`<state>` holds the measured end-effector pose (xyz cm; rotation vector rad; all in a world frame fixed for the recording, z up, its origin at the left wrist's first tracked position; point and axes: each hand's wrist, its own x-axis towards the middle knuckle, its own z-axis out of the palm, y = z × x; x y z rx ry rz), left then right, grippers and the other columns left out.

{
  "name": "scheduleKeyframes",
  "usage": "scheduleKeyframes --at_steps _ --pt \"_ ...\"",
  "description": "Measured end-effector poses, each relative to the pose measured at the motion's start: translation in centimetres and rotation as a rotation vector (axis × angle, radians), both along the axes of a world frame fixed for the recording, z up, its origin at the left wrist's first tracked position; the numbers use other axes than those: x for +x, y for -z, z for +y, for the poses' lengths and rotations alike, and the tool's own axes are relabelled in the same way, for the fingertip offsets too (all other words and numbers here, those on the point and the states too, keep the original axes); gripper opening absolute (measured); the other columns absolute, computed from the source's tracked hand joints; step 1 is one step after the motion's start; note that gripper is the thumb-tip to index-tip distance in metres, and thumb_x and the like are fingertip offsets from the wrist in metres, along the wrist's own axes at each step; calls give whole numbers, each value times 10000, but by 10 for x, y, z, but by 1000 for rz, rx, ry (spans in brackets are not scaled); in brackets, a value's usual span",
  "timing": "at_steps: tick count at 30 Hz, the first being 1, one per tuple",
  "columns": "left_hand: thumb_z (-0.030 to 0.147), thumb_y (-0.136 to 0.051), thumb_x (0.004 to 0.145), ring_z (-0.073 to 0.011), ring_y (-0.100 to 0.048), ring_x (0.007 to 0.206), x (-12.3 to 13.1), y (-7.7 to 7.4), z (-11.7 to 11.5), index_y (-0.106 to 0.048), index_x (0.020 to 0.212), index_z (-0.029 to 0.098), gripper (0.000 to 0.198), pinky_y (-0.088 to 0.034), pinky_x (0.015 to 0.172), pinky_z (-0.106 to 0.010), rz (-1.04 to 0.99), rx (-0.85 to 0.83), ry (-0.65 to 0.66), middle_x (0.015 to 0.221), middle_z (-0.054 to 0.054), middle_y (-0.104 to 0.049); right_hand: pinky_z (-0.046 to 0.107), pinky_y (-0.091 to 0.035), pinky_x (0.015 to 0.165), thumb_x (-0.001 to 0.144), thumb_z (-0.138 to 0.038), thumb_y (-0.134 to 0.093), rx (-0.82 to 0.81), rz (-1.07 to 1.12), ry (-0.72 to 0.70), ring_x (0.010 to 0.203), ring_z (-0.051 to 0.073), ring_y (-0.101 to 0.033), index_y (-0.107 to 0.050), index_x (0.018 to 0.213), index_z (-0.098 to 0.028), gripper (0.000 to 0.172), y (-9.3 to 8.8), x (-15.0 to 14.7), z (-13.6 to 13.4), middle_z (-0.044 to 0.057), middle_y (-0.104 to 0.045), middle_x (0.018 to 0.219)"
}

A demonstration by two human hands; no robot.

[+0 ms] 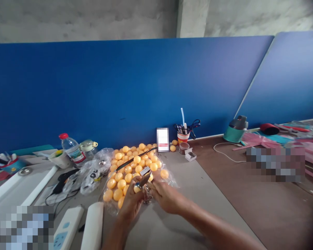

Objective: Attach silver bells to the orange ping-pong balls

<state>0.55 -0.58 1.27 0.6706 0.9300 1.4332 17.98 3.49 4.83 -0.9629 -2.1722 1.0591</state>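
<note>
- Nearest me lies a white power strip (68,227); I can read nothing on it.
- My left hand (132,201) is curled closed around a shiny round piece (137,187). A dark pointed piece (145,180) juts out above it; whether they're joined, I can't tell.
- My right hand (165,196) has its fingers bunched against a glittery cluster (147,198) just beside; I can't tell whether they pinch it.
- If my hold loosens, I think the round piece could drop onto the table or the bag. The point, if sharp, could prick me should my right fingers slip.
- Just beyond, a clear bag (174,181) of orange balls (122,184) sits close enough to snag; a tear might let them roll off.
- The white tag (145,171) by the point carries print too small for me.
- Crumpled plastic (94,175) on my left bears dark lettering, perhaps round letters, not surely readable.
- The bottle's (73,151) red-and-blue label and the far patterned cup (183,138) give me no legible brand.
</note>
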Motion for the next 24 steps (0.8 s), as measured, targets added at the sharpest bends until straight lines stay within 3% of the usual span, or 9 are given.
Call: scheduleKeyframes --at_steps 9,18,21,24 --pt "311 -986 574 -85 -514 601 -3 0 0 -655 996 241 541 -411 599 -247 86 55 7 777 54 -644 301 -396 626 951 -327 -523 -60 144 67 713 169 -494 -356 787 -266 241 -13 13 6 -14 -520 778" --pt "330 -997 550 -99 -502 603 -3 -8 -3 -664 847 233 456 -394 619 -264 66 39 52 706 39 -644 296 -392 632 939 -297 -533 -65 52 53 711 171 -509 -416 821 -251 172 -16 14 2 -4 -562 784" --pt "335 -985 577 -104 -489 607 -4 -5 -3 -677 879 233 443 -394 618 -259 79 58 72 663 49 -612 299 -402 648 941 -274 -529 -49 59 41 743 181 -551 -455 840 -244 128 -16 12 -1 12 -602 817" --pt "314 -970 609 -128 -553 677 -5 3 -2 -680 978 238 476 -442 663 -273 97 66 86 753 30 -667 302 -401 643 934 -247 -545 -65 11 22 727 177 -564 -483 836 -234 116 -8 7 -2 21 -626 824"
